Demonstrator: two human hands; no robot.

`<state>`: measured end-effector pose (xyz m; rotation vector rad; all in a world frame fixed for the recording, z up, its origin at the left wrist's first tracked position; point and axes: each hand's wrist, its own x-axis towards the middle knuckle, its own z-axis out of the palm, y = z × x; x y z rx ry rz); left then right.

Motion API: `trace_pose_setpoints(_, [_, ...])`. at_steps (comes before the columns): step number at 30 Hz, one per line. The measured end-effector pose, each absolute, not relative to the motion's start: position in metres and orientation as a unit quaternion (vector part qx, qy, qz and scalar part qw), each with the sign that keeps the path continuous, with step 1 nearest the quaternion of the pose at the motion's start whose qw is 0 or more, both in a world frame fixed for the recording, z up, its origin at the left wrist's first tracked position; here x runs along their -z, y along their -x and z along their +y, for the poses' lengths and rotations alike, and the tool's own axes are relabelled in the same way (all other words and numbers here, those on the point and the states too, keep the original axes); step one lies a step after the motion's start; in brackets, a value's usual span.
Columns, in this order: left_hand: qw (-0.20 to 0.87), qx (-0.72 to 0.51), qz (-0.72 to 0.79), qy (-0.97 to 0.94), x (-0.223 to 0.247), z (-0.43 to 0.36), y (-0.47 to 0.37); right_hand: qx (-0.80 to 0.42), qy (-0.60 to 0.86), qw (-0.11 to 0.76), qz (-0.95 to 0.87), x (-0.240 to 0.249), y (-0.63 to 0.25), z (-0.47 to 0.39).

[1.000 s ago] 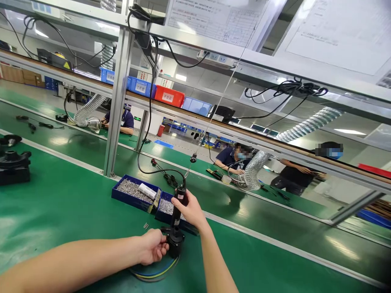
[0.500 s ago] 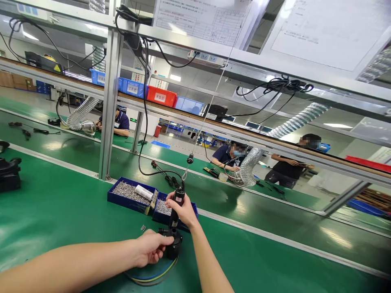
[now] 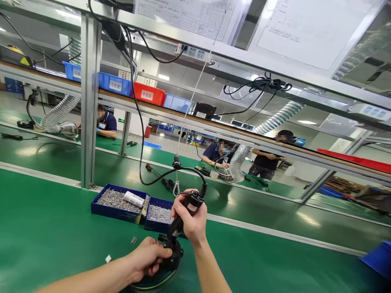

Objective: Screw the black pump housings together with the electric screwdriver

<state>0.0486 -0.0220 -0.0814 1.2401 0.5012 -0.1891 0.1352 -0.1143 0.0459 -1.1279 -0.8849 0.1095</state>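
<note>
My right hand (image 3: 192, 217) is wrapped round a black electric screwdriver (image 3: 195, 201), which leans to the right with its cable leaving the top. The tool's lower end meets a black motor-like part (image 3: 173, 254) on the bench; the exact contact is hidden. My left hand (image 3: 149, 258) grips that part from the left, thumb on top. Coloured wires (image 3: 166, 280) curve out beneath it. Just behind are two blue trays, one with long screws (image 3: 114, 200) and a white tube (image 3: 133, 199), the other with small shiny screws (image 3: 159, 214). Several loose screws (image 3: 134, 240) lie left of the part.
A small white block (image 3: 108, 258) lies near my left forearm. A metal post (image 3: 89, 101) rises behind the trays, under a shelf holding blue bins and a red bin (image 3: 148, 94). A hook (image 3: 176, 188) hangs on a cord near the screwdriver. Other people sit and stand beyond.
The screwdriver has gone from nearly upright to tilted right, its top swinging over with my right hand. My left hand still holds the black part. The whole view has shifted.
</note>
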Motion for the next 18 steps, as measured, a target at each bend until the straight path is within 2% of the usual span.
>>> trace_pose_setpoints(5, [0.789, 0.071, 0.215, -0.571, 0.089, -0.026, -0.051, -0.105, 0.541, 0.736, -0.393, -0.042, -0.130, -0.106])
trace_pose_setpoints(18, [0.800, 0.069, 0.209, -0.558, 0.089, -0.026, -0.053, -0.103, 0.555, 0.724, -0.396, -0.032, -0.133, -0.096])
